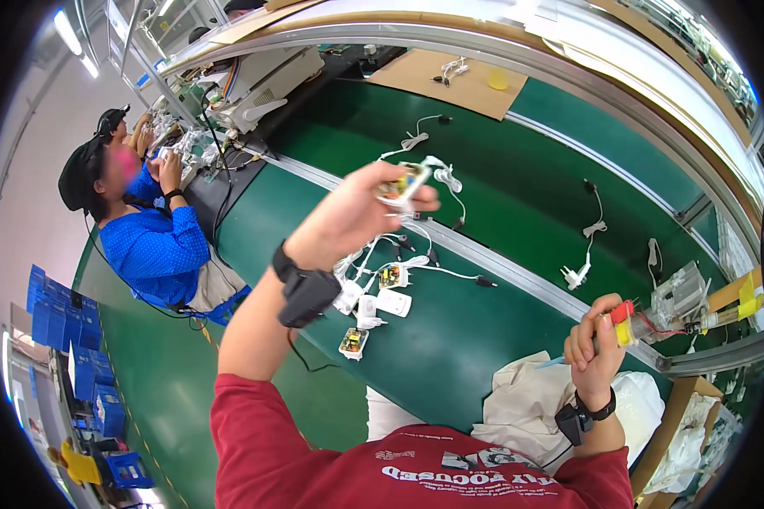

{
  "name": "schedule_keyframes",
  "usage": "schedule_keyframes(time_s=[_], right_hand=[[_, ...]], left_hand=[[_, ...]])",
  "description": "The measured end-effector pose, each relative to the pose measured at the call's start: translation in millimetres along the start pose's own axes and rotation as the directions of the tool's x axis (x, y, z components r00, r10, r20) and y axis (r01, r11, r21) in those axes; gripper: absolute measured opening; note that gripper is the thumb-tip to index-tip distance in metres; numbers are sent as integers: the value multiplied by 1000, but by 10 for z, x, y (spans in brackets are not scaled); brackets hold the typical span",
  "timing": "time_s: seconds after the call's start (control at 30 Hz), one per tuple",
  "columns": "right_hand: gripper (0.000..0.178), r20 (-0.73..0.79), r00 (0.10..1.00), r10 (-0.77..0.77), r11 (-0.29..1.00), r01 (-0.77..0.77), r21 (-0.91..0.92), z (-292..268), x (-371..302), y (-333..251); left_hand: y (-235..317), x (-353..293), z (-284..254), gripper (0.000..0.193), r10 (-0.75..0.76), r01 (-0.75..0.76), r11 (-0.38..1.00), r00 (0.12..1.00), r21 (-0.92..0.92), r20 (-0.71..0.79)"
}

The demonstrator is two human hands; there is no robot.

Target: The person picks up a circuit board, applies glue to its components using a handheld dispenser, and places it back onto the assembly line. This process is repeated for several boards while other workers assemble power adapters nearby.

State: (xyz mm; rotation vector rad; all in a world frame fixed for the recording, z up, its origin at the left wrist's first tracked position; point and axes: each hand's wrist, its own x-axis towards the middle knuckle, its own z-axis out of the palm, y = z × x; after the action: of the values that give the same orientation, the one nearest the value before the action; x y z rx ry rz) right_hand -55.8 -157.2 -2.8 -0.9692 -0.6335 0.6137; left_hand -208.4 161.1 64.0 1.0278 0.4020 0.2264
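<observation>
My left hand (352, 208) is raised over the bench and grips a white power adapter (406, 187) with its case open. A circuit board with coloured parts shows inside it. A bundled white cord (447, 176) is beside the adapter. Below lie white adapters (394, 302) with tangled cords, and another open adapter (353, 343) nearer me. At the right, my right hand (592, 343) is closed around a thin light-blue stick (552, 362), whose end sticks out to the left. Its fingers are next to a red and yellow block (625, 323) with wires; contact is unclear.
A metal rail (492, 253) divides the green bench (433, 339). Beyond it lie corded adapters (575, 276) and a cardboard sheet (416, 81). A clear fixture (681, 293) stands at right, above a cardboard box (679, 433). Co-workers (153, 246) sit at left.
</observation>
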Motion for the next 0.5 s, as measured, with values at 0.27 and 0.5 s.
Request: schedule_keyframes(time_s=[0.27,0.5], right_hand=[[21,-19,999,25,1000,-25,6,19,-17,-22],[20,-8,998,64,998,-64,12,-55,19,-11]], left_hand=[[-190,455,947,26,424,-423,901,906,-98,-9],[-1933,232,719,31,11,-10,999,1000,42,-19]])
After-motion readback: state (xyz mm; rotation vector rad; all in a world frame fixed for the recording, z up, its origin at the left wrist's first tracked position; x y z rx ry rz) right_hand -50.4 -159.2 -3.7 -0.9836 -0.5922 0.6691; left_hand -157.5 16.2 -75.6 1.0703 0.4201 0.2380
